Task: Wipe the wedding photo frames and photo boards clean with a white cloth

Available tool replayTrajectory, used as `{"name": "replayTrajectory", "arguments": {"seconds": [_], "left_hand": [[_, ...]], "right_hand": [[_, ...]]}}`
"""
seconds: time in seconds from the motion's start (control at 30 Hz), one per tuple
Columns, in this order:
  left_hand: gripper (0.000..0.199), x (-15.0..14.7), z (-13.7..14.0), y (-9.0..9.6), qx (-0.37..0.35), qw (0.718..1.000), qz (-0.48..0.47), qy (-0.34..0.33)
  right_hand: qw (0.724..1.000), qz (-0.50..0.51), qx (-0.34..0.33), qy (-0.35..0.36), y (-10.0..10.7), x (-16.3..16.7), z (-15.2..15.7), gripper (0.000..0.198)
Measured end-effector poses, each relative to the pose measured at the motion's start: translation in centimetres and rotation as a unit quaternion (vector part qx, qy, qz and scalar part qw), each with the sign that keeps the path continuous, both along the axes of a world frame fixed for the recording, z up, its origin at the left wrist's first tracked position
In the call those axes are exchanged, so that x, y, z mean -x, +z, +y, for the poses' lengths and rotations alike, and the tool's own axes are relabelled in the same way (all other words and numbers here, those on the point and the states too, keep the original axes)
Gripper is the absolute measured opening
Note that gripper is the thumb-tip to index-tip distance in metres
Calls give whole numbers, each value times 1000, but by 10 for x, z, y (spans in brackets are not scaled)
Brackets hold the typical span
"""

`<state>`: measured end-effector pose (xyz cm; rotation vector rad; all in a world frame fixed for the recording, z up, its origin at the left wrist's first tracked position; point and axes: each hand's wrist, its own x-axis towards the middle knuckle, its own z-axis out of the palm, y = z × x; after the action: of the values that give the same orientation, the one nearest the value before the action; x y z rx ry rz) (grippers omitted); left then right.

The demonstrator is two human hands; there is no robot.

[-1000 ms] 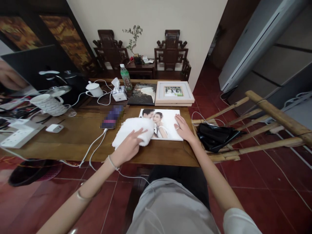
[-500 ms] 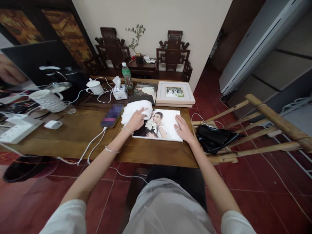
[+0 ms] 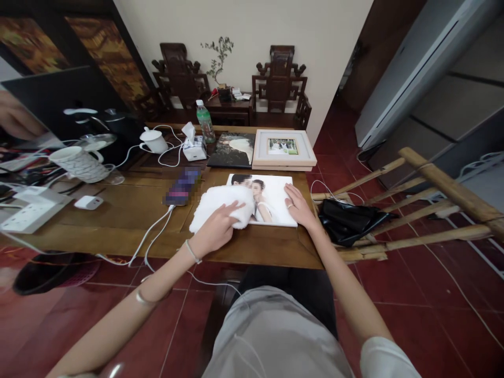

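A white fluffy cloth (image 3: 226,207) lies bunched over the left part of a photo panel (image 3: 277,202), which rests flat on the wooden table. My left hand (image 3: 217,224) is closed on the cloth, its fingers pressing it against the panel and its index finger stretched over the top. At the panel's right edge my right hand (image 3: 299,206) lies flat with its fingers extended, touching the surface and holding nothing. The panel shows a couple in wedding clothes; its lower left corner is hidden under the cloth.
Behind the panel lie a dark photo panel (image 3: 232,149) and a light wooden picture frame (image 3: 284,152). A phone (image 3: 181,187), tissue box (image 3: 194,148), green-labelled bottle (image 3: 205,122), mugs and a power strip (image 3: 33,207) stand leftward. A bamboo chair (image 3: 397,210) holds a black bag (image 3: 346,220).
My left hand has drawn the cloth down toward the table's near edge, baring the panel's upper left and covering its lower left. My right hand stays at the right edge.
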<state>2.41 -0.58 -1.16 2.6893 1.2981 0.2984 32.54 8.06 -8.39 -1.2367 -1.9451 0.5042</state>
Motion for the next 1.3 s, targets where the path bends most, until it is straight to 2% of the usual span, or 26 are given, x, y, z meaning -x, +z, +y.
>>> {"name": "replayTrajectory", "arguments": {"seconds": [0.23, 0.3, 0.37, 0.47, 0.7, 0.8, 0.9, 1.1, 1.17, 1.23, 1.3], "left_hand": [[43, -10, 98, -12, -9, 997, 27, 65], [43, -13, 115, -13, -1, 995, 35, 90], [43, -16, 119, -11, 2, 994, 48, 95], [42, -20, 98, -6, 2, 996, 72, 59], [47, -18, -11, 8, 16, 995, 91, -37], [45, -18, -27, 11, 23, 993, 101, -54], [47, -19, -6, 11, 20, 994, 93, -46], [42, -19, 94, 4, 2, 996, 85, -10], [44, -23, 117, 3, 5, 996, 82, 16], [45, -33, 125, 3, 2, 996, 80, 38], [44, -49, 118, 4, -11, 996, 81, 36]], "right_hand": [[1000, -13, -3, -4, 1, -1, 0, 50], [1000, -17, -2, -3, 1, -1, -1, 50], [1000, -15, -4, -2, 2, -1, -1, 50], [1000, -12, -8, -2, 2, 0, -1, 50], [1000, -15, -5, -2, 2, 1, -2, 50], [1000, -13, -10, -1, 2, 1, -2, 50], [1000, -14, -15, -1, 0, 0, -1, 50], [1000, -18, -16, -1, -1, 0, 0, 50], [1000, -21, -15, -1, -1, 0, 0, 50], [999, -28, -15, -4, -1, 0, 0, 50], [999, -32, -16, -6, -2, 0, 1, 50]]}}
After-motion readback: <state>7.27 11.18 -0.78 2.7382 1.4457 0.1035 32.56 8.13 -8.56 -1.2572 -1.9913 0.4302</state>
